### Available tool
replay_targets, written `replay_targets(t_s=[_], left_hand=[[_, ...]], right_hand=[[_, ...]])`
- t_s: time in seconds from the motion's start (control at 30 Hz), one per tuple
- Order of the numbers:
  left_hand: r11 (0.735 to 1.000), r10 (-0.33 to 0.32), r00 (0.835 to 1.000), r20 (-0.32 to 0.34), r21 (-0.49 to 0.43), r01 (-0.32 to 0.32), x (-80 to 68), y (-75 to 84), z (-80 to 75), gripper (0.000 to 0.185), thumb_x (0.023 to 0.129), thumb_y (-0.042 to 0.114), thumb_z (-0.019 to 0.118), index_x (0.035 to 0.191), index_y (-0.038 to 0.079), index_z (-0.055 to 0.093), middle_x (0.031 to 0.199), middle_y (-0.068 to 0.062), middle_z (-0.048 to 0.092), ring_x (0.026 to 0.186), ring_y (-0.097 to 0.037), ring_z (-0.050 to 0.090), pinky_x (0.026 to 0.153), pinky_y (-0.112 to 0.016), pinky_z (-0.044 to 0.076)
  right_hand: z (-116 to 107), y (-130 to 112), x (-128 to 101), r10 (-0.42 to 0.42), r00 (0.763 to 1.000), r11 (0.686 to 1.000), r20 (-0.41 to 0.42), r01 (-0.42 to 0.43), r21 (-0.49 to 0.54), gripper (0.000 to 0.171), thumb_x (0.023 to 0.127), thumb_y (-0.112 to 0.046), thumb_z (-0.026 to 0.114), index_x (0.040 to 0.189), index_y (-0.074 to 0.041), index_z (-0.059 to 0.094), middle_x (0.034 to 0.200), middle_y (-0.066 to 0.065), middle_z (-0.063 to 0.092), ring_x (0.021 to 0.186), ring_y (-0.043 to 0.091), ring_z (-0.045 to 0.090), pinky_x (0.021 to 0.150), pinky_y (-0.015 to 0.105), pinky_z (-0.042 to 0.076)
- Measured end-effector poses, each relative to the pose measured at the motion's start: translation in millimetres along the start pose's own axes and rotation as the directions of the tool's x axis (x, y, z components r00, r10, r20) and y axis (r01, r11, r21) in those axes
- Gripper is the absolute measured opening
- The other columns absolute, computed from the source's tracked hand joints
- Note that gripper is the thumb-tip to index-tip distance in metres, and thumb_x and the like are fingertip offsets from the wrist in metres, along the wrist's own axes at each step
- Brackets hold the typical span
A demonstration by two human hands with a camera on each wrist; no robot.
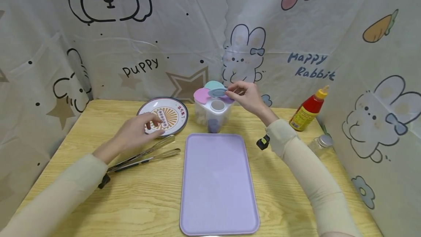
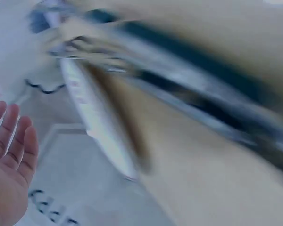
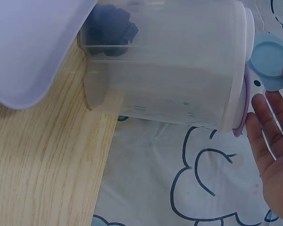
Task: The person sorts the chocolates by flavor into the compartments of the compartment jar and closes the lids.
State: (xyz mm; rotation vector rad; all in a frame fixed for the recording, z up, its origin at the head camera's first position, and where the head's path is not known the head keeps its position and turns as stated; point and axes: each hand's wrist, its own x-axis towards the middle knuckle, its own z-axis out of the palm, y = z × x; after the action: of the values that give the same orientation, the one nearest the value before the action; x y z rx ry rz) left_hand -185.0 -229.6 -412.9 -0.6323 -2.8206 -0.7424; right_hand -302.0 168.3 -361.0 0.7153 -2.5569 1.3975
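Observation:
A clear storage container with several coloured flap lids stands at the back of the table. My right hand pinches the edge of its light blue lid, which is raised and leaves a round opening uncovered. Inside the container, a dark blue lump lies at the bottom. My left hand is held over the table with loosely bent fingers and nothing in its grasp. It is nearest to a printed plate and metal tongs, which look blurred in the left wrist view.
A lilac tray lies in front of the container. On the right stand a red sauce bottle with a yellow cap and a small jar with a silvery lid. A printed cloth hangs around the table.

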Motion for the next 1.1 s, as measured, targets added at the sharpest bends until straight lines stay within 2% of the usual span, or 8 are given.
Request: replay_targets(t_s=[0.1,0.17,0.37,0.53,0.63,0.87,1.1], left_hand=[[0.996,0.084,0.994,-0.069,-0.036,-0.086,28.1,16.0,2.2,0.024,0.094,0.028,0.080,0.111,0.012,0.075,0.097,-0.004,0.074,0.082,-0.016,0.064,0.073,-0.033,0.051],[0.990,0.117,0.989,-0.096,-0.062,-0.123,43.7,26.8,4.9,0.022,0.095,0.026,0.079,0.111,0.010,0.074,0.097,-0.005,0.074,0.081,-0.017,0.065,0.075,-0.034,0.053],[0.980,0.150,0.978,-0.144,-0.108,-0.166,79.9,54.4,16.7,0.024,0.098,0.026,0.075,0.114,0.009,0.074,0.102,-0.007,0.073,0.091,-0.023,0.068,0.083,-0.039,0.056],[0.959,0.202,0.953,-0.227,-0.151,-0.239,103.9,68.8,25.2,0.024,0.097,0.021,0.076,0.115,0.005,0.074,0.106,-0.012,0.071,0.101,-0.030,0.066,0.091,-0.043,0.056],[0.951,0.207,0.947,-0.244,-0.178,-0.254,113.6,75.7,29.5,0.024,0.097,0.020,0.076,0.116,0.005,0.073,0.109,-0.011,0.071,0.105,-0.031,0.065,0.093,-0.044,0.055],[0.941,0.226,0.953,-0.202,-0.209,-0.267,122.2,85.2,42.7,0.020,0.098,0.022,0.075,0.112,0.009,0.074,0.110,-0.009,0.071,0.105,-0.027,0.065,0.095,-0.044,0.053],[0.931,0.288,0.931,-0.223,-0.161,-0.326,122.9,86.4,50.8,0.016,0.098,0.023,0.076,0.107,0.010,0.078,0.110,-0.007,0.074,0.100,-0.027,0.062,0.090,-0.043,0.051]], right_hand=[[-0.3,-1.4,-2.3,-0.015,1.000,1.000,0.003,0.015,-0.002,0.018,0.095,-0.015,0.079,0.106,-0.002,0.076,0.104,0.017,0.076,0.080,0.012,0.066,0.069,0.019,0.054],[0.3,-1.8,-3.4,-0.029,1.000,1.000,0.003,0.029,-0.004,0.016,0.095,-0.015,0.079,0.106,-0.002,0.077,0.103,0.017,0.076,0.080,0.013,0.067,0.069,0.018,0.055],[2.4,-2.1,-6.7,-0.068,0.998,0.997,-0.001,0.068,-0.022,0.013,0.094,-0.013,0.080,0.104,-0.004,0.078,0.101,0.015,0.076,0.082,0.018,0.069,0.073,0.020,0.057],[3.2,-4.7,-11.6,-0.093,0.996,0.995,-0.008,0.093,-0.044,0.012,0.094,-0.013,0.080,0.103,-0.005,0.079,0.101,0.014,0.076,0.086,0.014,0.069,0.079,0.026,0.059],[4.1,-6.3,-14.9,-0.118,0.993,0.992,-0.008,0.117,-0.040,0.012,0.093,-0.012,0.081,0.102,-0.005,0.079,0.101,0.013,0.075,0.089,0.012,0.069,0.082,0.031,0.062],[8.6,-4.7,-24.6,-0.210,0.977,0.977,0.027,0.211,-0.041,0.008,0.091,-0.007,0.082,0.099,-0.005,0.079,0.103,0.011,0.074,0.093,0.019,0.070,0.088,0.040,0.063],[12.7,-1.4,-30.3,-0.288,0.954,0.941,0.081,0.297,-0.164,0.014,0.088,-0.012,0.085,0.101,-0.009,0.082,0.106,0.008,0.073,0.099,0.024,0.069,0.087,0.037,0.056]])
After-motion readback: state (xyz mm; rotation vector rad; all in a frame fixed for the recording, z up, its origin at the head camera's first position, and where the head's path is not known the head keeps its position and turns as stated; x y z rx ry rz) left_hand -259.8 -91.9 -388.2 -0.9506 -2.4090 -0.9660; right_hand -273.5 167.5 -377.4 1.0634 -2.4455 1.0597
